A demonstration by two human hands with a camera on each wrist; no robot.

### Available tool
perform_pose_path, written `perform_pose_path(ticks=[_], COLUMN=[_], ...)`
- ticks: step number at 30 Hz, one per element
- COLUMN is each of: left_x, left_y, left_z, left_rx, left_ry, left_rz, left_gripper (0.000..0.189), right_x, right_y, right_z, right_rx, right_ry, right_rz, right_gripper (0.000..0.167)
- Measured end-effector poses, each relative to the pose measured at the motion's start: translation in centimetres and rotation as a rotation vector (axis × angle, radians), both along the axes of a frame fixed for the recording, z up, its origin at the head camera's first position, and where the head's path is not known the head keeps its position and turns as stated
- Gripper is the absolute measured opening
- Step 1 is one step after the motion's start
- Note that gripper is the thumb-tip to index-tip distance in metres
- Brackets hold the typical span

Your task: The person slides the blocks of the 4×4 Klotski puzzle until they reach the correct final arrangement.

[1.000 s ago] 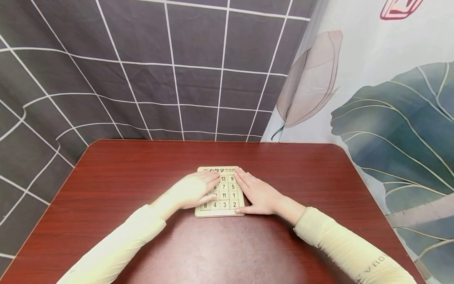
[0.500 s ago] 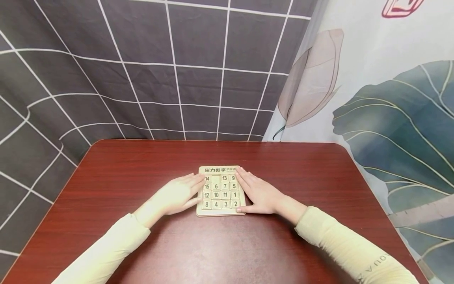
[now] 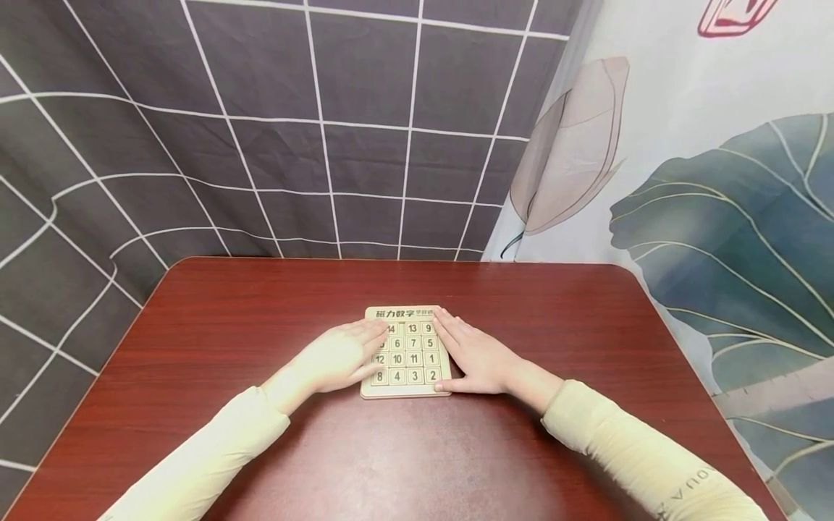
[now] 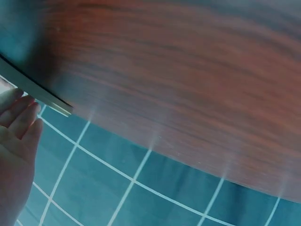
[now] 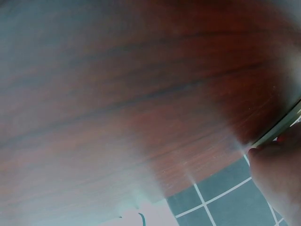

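A pale number sliding puzzle [image 3: 405, 391] lies flat on the table, its numbered tiles in rows under a printed heading. My left hand [image 3: 335, 357] reaches in from the left, fingers extended over the left column. Its fingertips are on the 14 tile [image 3: 392, 329], which sits partway into the top-row gap, and they partly cover the tile below. Along the right edge lie the straight fingers of my right hand [image 3: 482, 362], with the thumb at the lower right corner. Both wrist views catch only the puzzle's edge [image 4: 44, 98] beside the hand.
The red-brown wooden table [image 3: 260, 304] has rounded far corners. Behind it hangs a dark grey curtain [image 3: 365, 79] with white grid lines. A pale cloth [image 3: 677, 94] with leaf prints hangs at the right.
My left hand drew back left off the puzzle, then came right again onto its left column. The 14 tile has slid right, narrowing the top-row gap. My right hand stays in place.
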State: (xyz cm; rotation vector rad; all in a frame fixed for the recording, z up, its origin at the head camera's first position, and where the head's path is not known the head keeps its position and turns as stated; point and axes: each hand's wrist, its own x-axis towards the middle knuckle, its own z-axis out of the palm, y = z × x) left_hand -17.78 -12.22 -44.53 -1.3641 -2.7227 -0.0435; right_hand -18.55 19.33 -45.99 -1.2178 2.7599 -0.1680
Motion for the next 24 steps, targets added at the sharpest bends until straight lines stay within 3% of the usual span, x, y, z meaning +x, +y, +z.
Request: perform_pose_path(ticks=[7,12,24], left_x=[-0.3,-0.3,1.8], left_y=[0.9,0.2,-2.1], left_z=[-0.4,-0.6,-0.6], left_rx=[-0.025,-0.012,0.027], left_ry=[-0.004,0.002,0.098], left_rz=[-0.012,-0.033,-0.092], left_gripper=[0.06,0.06,0.054], right_x=[0.1,0.1,0.0], right_y=[0.0,-0.1,0.0], right_z=[0.0,0.1,0.2], right_rx=[-0.003,0.001,-0.001], right_ry=[-0.008,-0.004,0.012], right_rz=[-0.004,-0.003,0.011], right_gripper=[0.111,0.111,0.111])
